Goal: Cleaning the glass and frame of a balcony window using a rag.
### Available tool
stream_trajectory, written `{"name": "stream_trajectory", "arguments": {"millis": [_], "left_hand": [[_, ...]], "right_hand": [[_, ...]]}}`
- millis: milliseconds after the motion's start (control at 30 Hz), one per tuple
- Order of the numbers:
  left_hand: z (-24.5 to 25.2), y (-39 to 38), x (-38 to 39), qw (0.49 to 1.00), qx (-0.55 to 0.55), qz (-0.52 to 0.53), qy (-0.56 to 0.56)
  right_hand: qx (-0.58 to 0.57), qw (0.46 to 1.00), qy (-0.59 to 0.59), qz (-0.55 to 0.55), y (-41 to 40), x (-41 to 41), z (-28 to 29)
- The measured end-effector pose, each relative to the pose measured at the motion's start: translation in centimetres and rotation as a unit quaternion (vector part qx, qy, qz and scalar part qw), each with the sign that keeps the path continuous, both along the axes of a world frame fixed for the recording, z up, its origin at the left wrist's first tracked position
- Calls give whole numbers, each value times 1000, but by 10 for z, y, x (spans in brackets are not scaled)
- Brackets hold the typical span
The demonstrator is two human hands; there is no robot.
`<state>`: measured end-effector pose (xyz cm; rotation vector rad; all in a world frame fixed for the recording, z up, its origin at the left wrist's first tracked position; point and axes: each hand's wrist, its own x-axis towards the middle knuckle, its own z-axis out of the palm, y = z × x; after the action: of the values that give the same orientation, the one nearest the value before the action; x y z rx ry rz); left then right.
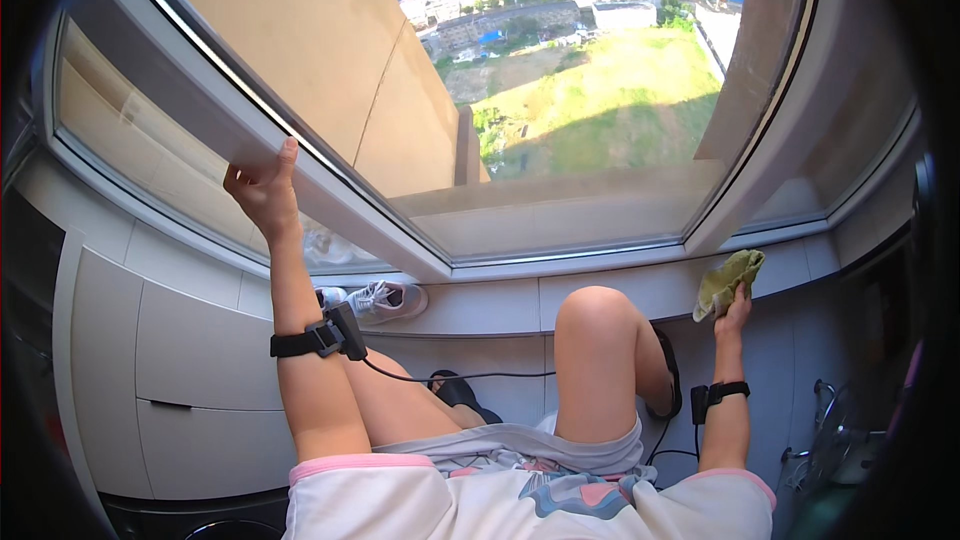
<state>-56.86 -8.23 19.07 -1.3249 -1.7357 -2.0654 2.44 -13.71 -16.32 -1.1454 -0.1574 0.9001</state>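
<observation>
My left hand [264,191] grips the upright frame post of a large window [330,206], its thumb on the near face and its fingers curled round the left edge. Out to the right, my right hand [735,313] holds a folded yellow-green cloth [729,285], which stands up from the fingers near the sill. The cloth does not touch the window glass. A black strap with a small device is on each forearm, and a cable runs from each device.
A pair of sneakers [386,301] stands on the tiled ledge [480,307] below the window. Light drawer cabinets [206,345] are at the left. Metal rack parts [825,397] stand at the lower right. A dark cable [465,375] crosses in front of my legs.
</observation>
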Motion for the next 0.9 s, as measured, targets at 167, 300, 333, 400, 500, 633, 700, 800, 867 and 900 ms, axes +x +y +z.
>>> {"name": "stream_trajectory", "arguments": {"millis": [167,300,333,400,500,633,700,800,867,900], "left_hand": [[-8,1,6,999,-25,-9,21],[-21,4,41,986,-23,102,130],[-13,8,37,986,-32,125,105],[3,18,24,981,-49,171,74],[43,24,16,988,-12,139,64],[77,24,9,987,6,133,91],[74,26,-8,962,-27,249,109],[79,25,11,979,-88,178,46],[70,30,12,984,-20,167,53],[70,29,15,983,-36,172,52]], "right_hand": [[45,996,72,33,-6,-31,45],[120,988,85,44,-4,-64,99],[150,984,87,52,-3,-69,115],[188,978,71,50,-3,-90,161],[270,961,-22,45,-2,-97,217],[316,937,-149,21,24,-109,278],[322,898,-298,41,63,-129,299],[245,759,-593,-109,123,-125,343],[122,639,-725,-226,156,-139,360],[57,619,-735,-272,173,-152,367]]}}
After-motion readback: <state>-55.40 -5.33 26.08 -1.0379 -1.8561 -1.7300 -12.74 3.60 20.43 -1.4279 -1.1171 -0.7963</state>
